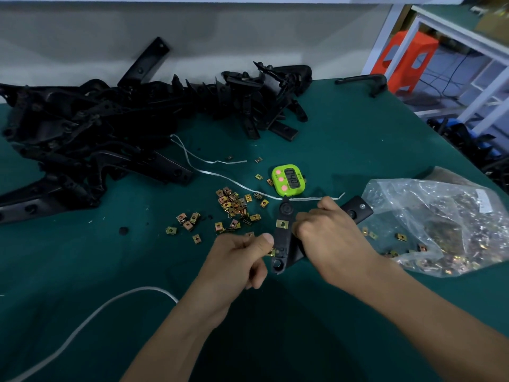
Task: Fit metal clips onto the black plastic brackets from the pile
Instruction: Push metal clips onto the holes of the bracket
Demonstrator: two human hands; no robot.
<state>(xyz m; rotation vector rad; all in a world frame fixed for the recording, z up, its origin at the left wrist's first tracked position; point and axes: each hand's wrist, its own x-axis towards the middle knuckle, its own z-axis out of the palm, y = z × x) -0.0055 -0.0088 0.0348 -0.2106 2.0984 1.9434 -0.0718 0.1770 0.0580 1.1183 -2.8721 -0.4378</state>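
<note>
A black plastic bracket lies on the green table in front of me, with one brass-coloured metal clip fitted on its upper arm. My right hand grips the bracket from the right. My left hand pinches a second metal clip against the bracket's lower left edge; that clip is mostly hidden by my thumb. Loose metal clips are scattered just beyond my hands. A big pile of black brackets fills the far left of the table.
A green digital timer stands behind the bracket. A clear plastic bag of clips lies at the right. White string trails across the table. A lone black part sits near the far right edge. White shelving and an orange stool stand beyond.
</note>
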